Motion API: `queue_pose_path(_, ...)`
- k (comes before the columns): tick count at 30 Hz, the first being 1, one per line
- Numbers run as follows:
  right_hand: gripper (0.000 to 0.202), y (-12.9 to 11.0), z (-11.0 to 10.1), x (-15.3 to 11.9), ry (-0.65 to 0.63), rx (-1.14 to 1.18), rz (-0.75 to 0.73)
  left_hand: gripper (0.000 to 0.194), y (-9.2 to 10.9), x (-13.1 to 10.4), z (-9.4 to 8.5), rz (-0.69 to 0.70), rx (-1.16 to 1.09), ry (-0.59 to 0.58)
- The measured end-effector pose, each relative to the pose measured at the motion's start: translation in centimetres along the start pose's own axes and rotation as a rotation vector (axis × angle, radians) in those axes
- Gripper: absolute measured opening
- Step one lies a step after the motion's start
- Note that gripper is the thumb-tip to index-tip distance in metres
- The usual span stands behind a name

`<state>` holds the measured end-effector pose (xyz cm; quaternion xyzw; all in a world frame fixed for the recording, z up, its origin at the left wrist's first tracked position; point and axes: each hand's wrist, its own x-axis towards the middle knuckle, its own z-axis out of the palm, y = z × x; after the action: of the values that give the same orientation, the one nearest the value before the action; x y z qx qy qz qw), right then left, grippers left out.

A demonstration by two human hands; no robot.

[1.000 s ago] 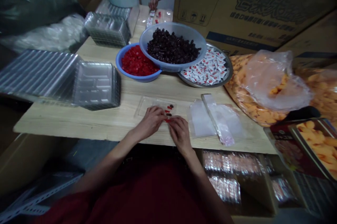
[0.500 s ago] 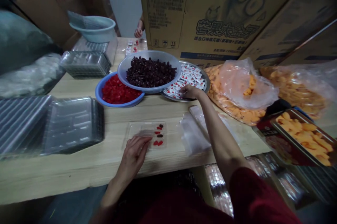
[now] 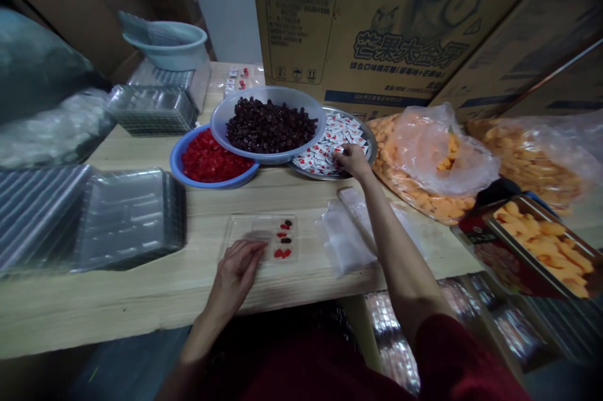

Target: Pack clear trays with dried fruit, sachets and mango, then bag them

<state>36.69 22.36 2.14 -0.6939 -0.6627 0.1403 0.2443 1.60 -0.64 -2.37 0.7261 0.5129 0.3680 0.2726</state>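
A clear plastic compartment tray lies on the table before me, with red pieces and dark pieces in its right part. My left hand is over the tray's front left part, fingers bent and tips drawn together; whatever is between them is hidden. My right hand reaches over a round metal dish heaped with small white packets printed in red. Its fingertips are pinched on what looks like one such packet.
Behind the tray, a pale bowl of dark pieces overlaps a blue basin of red pieces. Stacked clear trays stand left. Clear plastic bags lie right of the tray. Bags of orange pieces and a tin sit right. Cartons rise behind.
My right hand has moved slightly right and up from among the packets. The left hand has shifted slightly left over the tray. Another person's hand at the back is out of sight now.
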Motion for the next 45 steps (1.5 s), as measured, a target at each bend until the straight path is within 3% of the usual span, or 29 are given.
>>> queue_pose_path(4, 0.012, -2.2, 2.6, 0.0, -0.086, -0.066, 0.046, 0.018, 1.4, 0.6, 0.9, -0.015, -0.056, -0.026)
queue_pose_path(9, 0.025, -4.1, 5.0, 0.8, -0.083, -0.052, 0.092, 0.021, 2.3, 0.5, 1.4, -0.035, -0.113, -0.045)
queue_pose_path(16, 0.027, -1.0, 1.5, -0.2, 0.059, 0.174, 0.128, 0.022, -0.1, -0.2, 0.8, -0.164, -0.135, 0.020)
queue_pose_path(19, 0.028, -0.6, 0.0, -1.4, 0.106, 0.304, 0.138, 0.023, -0.1, 0.4, 0.9, -0.224, -0.180, 0.038)
queue_pose_path(23, 0.026, -3.1, -0.1, -6.0, 0.079, 0.575, 0.091, 0.023, 1.9, 1.8, 1.4, -0.254, -0.271, 0.065)
queue_pose_path(26, 0.026, -6.7, 2.3, -12.6, -0.099, 1.014, 0.031, 0.034, 3.9, 2.7, 2.1, -0.283, -0.467, 0.098)
queue_pose_path(29, 0.020, -10.2, 5.4, -18.8, -0.217, 1.119, 0.018, 0.035, 5.0, 3.2, 2.7, -0.330, -0.626, 0.100)
queue_pose_path(31, 0.020, -11.4, 6.0, -20.2, -0.238, 1.101, -0.027, 0.029, 4.9, 3.3, 2.5, -0.357, -0.635, 0.136)
queue_pose_path(34, 0.029, -10.4, 4.0, -16.9, -0.119, 0.890, -0.175, 0.029, 3.7, 3.1, 1.1, -0.362, -0.568, 0.199)
queue_pose_path(37, 0.030, -7.0, 0.8, -9.4, 0.157, 0.420, -0.163, 0.029, 2.1, 2.8, -1.0, -0.360, -0.468, 0.235)
queue_pose_path(38, 0.029, -5.9, 0.1, -6.9, 0.141, 0.196, -0.089, 0.030, 1.5, 2.6, -1.5, -0.364, -0.442, 0.243)
queue_pose_path(39, 0.027, -4.9, -0.1, -4.7, 0.037, -0.007, -0.016, 0.030, 1.0, 2.5, -2.0, -0.370, -0.423, 0.250)
queue_pose_path(42, 0.019, -3.3, 1.2, -0.4, -0.129, -0.134, 0.057, 0.033, -0.2, 2.1, -2.4, -0.392, -0.376, 0.258)
queue_pose_path(45, 0.019, -2.8, 3.4, 0.7, -0.158, -0.154, 0.083, 0.035, -1.0, 2.0, -2.1, -0.377, -0.306, 0.199)
